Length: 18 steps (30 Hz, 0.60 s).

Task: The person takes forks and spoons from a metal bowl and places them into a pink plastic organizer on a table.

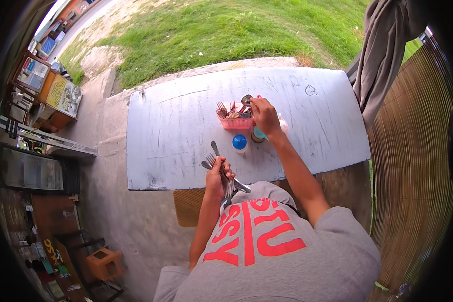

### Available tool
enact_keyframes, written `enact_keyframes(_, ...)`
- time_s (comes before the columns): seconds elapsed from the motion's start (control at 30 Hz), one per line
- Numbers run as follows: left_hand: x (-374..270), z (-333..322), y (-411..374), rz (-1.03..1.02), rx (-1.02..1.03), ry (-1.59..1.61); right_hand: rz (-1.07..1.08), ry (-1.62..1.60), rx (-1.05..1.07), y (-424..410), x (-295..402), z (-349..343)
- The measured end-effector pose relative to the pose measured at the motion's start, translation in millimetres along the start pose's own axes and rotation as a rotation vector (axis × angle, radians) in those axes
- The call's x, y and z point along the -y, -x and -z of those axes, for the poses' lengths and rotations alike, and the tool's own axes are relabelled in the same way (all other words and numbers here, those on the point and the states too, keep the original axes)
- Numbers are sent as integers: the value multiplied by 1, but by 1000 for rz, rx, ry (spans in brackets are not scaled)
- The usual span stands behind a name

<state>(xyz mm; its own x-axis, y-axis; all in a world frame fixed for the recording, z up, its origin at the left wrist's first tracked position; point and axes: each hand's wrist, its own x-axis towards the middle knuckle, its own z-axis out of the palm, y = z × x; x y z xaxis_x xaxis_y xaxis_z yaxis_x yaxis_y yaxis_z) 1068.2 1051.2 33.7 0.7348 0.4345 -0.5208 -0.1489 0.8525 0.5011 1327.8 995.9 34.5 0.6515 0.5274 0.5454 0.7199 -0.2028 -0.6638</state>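
My left hand (216, 178) holds a bunch of metal forks and spoons (228, 184) near the table's front edge, their ends pointing several ways. Over the right end of a pink plastic basket (235, 124), my right hand (265, 115) grips a metal spoon (246, 99) with its bowl up. Whether that spoon still touches the basket's contents I cannot tell. Forks (222, 110) stand tines up at the basket's left, with other cutlery beside them. A blue-topped container (239, 142) stands just in front. Below my right wrist is a jar with a teal lid (258, 133), partly hidden.
A pale pink container (284, 126) stands behind my right forearm. The scratched white table (173, 124) spans the space before me. A bamboo blind (407, 151) and a tied grey curtain (381, 56) flank its right side. An orange plastic stool (105, 263) is at lower left.
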Motion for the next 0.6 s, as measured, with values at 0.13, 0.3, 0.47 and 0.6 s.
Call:
enact_keyframes(0.13,3,-12,-9,30,-4,-19,-97,-90,-22,25,23,16)
enact_keyframes(0.3,10,-22,-14,89,105,-212,-556,-501,348,69,56,31)
enact_keyframes(0.47,13,-42,-15,128,189,-341,-741,-833,544,75,59,34)
enact_keyframes(0.6,11,-49,-18,131,210,-379,-713,-803,540,71,53,38)
